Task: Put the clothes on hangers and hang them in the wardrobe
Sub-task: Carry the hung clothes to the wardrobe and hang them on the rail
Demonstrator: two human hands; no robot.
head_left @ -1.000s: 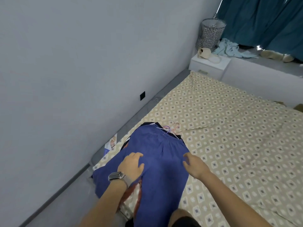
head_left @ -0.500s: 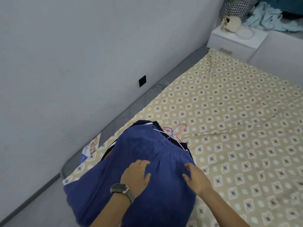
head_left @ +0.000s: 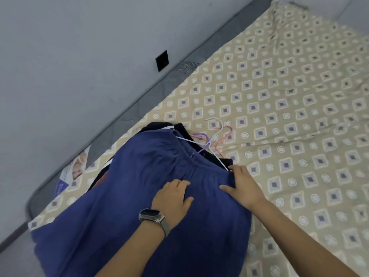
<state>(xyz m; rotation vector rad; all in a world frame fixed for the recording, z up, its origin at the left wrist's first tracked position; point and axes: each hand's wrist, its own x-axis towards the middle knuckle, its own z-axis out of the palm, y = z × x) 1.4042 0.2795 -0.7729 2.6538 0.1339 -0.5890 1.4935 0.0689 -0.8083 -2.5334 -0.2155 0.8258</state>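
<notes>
Blue garment soft, light, floppy on bed; left hand, right hand flat, fingers spread, gripping nothing; best pinch gathered waistband; hangers beside.

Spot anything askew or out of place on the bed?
Yes: thin purple, pink and white wire hangers lie in a tangled heap at the blue garment's waistband, hooks crossing. A printed paper sheet is wedged between the patterned bedsheet and grey bed edge.

Lower centre, the garment lies on the bed; hangers just above it; wall fills upper left.
</notes>
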